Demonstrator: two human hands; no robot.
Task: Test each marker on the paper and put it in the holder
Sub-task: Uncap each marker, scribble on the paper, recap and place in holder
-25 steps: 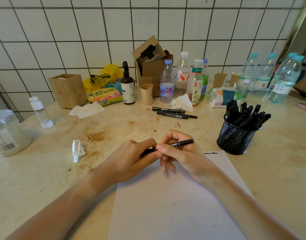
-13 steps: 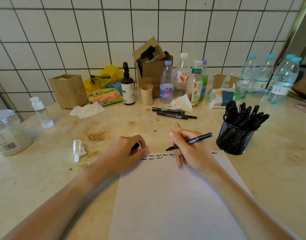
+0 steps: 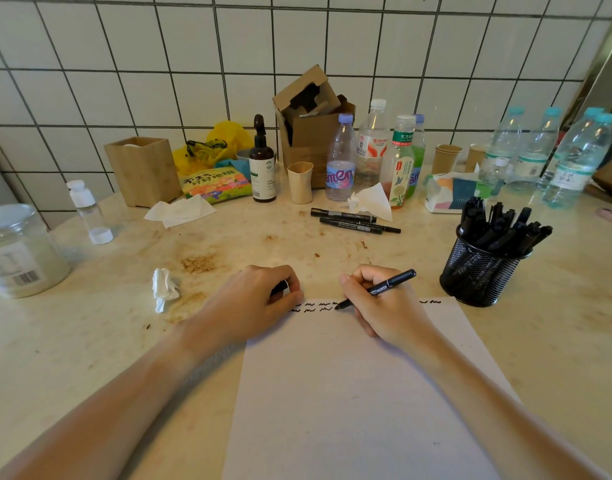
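Note:
A white sheet of paper [image 3: 360, 393] lies in front of me, with short black squiggles in two rows along its top edge. My right hand [image 3: 380, 306] grips an uncapped black marker [image 3: 384, 288], its tip touching the paper at the end of the second row. My left hand [image 3: 259, 303] rests fisted on the paper's top left corner, closed on the black marker cap [image 3: 280, 287]. A black mesh holder [image 3: 477, 275] full of black markers stands to the right of the paper. Two more black markers [image 3: 353, 221] lie on the counter further back.
A crumpled tissue [image 3: 164, 287] lies left of my left hand. Along the tiled wall stand several bottles [image 3: 341, 161], a cardboard box [image 3: 315, 133], paper cups, a wooden box [image 3: 143, 169] and a tissue pack [image 3: 450, 194]. A plastic jar [image 3: 17, 251] sits at far left.
My hands pulled the cap off the marker and moved apart. The left hand settled on the paper's corner with the cap, and the right lowered the marker tip onto the paper.

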